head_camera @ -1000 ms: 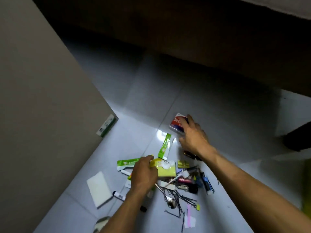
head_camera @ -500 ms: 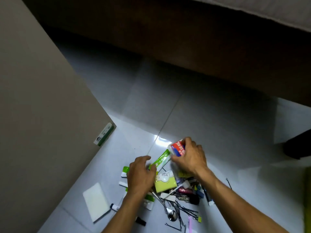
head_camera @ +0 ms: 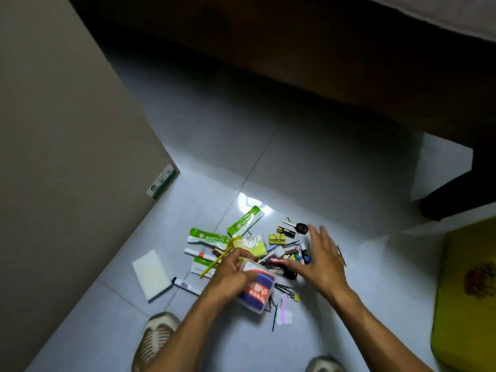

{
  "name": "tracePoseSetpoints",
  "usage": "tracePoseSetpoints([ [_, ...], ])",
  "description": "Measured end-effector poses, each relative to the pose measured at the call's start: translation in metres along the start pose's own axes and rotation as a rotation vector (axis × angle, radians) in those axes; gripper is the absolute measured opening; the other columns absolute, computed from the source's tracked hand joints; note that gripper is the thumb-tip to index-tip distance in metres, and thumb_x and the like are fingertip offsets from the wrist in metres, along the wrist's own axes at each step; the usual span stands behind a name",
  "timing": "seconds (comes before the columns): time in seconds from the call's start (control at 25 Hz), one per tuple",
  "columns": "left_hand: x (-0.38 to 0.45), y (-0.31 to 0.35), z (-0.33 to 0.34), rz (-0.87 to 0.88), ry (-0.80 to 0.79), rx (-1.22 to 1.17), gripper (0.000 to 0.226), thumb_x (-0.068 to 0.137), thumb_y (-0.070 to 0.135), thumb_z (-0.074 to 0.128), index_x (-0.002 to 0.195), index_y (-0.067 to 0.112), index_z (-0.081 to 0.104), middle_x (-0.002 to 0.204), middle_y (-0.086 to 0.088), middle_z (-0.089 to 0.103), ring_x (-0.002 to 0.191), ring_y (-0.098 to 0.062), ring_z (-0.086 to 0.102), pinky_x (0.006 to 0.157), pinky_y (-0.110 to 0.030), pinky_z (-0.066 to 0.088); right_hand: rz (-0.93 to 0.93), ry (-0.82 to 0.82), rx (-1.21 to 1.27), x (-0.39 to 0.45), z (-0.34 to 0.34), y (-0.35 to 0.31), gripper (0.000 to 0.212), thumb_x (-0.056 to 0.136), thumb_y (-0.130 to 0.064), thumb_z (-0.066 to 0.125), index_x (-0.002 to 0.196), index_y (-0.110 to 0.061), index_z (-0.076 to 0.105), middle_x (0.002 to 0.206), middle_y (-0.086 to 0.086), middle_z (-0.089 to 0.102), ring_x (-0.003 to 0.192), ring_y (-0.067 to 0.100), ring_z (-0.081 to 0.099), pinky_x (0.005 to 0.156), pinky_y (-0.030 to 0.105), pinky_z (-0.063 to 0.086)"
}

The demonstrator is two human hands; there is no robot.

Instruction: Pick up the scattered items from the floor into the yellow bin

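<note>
Yellow bin (head_camera: 467, 296) cut off at right frame edge, only corner showing. Right hand (head_camera: 323, 260) motion-blurred, fingers spread, empty, over scattered items (head_camera: 279, 251) piled mid-floor. Left hand (head_camera: 230, 275) grips clear box (head_camera: 257, 289), red-blue label, plus yellow stick (head_camera: 217, 257). Small pieces indistinct.

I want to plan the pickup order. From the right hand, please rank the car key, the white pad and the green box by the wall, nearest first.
From the right hand:
1. Car key, just above its fingertips.
2. White pad, left of the pile.
3. Green box, far left against the wall.
</note>
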State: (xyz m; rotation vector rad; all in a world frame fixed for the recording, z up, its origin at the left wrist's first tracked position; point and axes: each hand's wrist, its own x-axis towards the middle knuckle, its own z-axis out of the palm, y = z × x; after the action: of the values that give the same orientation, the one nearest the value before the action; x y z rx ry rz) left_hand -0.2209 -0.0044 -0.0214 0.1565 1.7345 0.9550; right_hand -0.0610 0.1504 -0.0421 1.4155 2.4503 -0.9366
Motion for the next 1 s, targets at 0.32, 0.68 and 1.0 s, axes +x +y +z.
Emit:
tracePoseSetpoints([
  [0.32, -0.002, -0.039, -0.021, 0.271, 0.771, 0.515, 0.047, 0.085, 0.043, 0.066, 0.128, 0.028, 0.054, 0.133, -0.005, 0.051, 0.122, -0.027, 0.047, 0.097, -0.04, 0.041, -0.11, 0.136, 0.106, 0.007, 0.025, 0.016, 0.108, 0.066, -0.082, 0.06, 0.152, -0.042, 0.009, 0.165, -0.004, 0.0, 0.15, 0.02, 0.003, 0.118, 0.047, 0.01],
  [0.68, 0.043, -0.05, 0.021, 0.299, 0.647, 0.373, 0.077, 0.083, 0.074, 0.036, 0.148, 0.035, 0.033, 0.162, 0.002, 0.016, 0.147, -0.015, 0.01, 0.118, -0.036, 0.014, -0.176, 0.117, 0.425, 0.007, 0.093, -0.05, 0.074, 0.086, -0.071, 0.037, 0.15, -0.033, 0.03, 0.154, -0.018, 0.024, 0.147, 0.004, 0.011, 0.12, 0.031, 0.01],
  [1.0, 0.056, -0.025, 0.046, 0.188, 0.634, -0.501, 0.034, 0.076, 0.046, 0.068, 0.109, 0.039, 0.066, 0.121, 0.0, 0.059, 0.103, -0.016, 0.066, 0.09, -0.039, 0.055, 0.234, 0.199, 1.251, 0.005, 0.102, -0.095, 0.021, 0.092, -0.023, 0.067, 0.109, -0.035, 0.07, 0.105, 0.0, 0.072, 0.102, 0.026, 0.068, 0.088, 0.042, 0.057],
])
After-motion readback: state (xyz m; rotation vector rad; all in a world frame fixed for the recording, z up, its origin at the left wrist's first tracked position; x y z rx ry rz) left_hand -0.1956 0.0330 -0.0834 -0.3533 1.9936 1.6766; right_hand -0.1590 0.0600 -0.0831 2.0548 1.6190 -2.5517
